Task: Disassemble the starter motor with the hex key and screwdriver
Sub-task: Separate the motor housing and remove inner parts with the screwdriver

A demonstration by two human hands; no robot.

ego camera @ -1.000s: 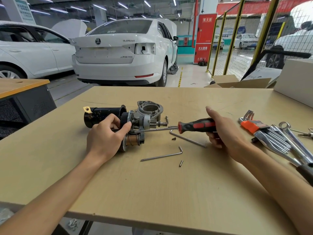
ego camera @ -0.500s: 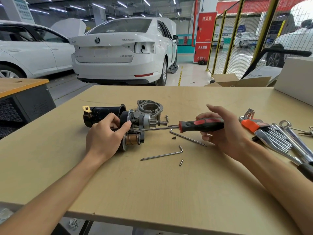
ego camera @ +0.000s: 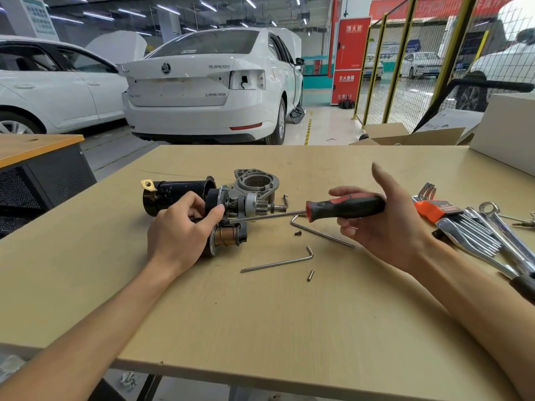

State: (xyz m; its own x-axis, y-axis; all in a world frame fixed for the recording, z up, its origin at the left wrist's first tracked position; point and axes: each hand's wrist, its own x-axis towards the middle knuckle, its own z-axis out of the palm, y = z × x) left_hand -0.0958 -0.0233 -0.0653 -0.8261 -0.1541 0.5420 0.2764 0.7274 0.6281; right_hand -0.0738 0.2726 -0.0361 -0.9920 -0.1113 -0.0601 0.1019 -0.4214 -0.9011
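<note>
**Fingers half-open on driver, clamped on motor**

Right fingers (ego camera: 344, 195) loosely hooked over the screwdriver (ego camera: 346, 208) handle, thumb lifted clear, palm open beneath: a light, re-seating grip, right hand (ego camera: 385, 227) just right of the starter motor (ego camera: 211, 209). Left hand (ego camera: 176, 230) wrapped round the motor's near side, fingers curled tight, thumb pressed to the flange. Motor lying mid-table (ego camera: 260, 328), shaft tip meeting it under the left thumb.

Handling, judged: heavy, rigid metal, cylindrical so prone to roll; best held at the black body or flange, away from the exposed copper windings, probably delicate.

Count: one motor, one screwdriver; two loose hex keys (ego camera: 278, 263) right of and nearer than the motor; two small loose fasteners (ego camera: 310, 275) near those; one hex-key set (ego camera: 440, 209) and several spanners (ego camera: 503, 227), number unclear, far right of the motor.
</note>
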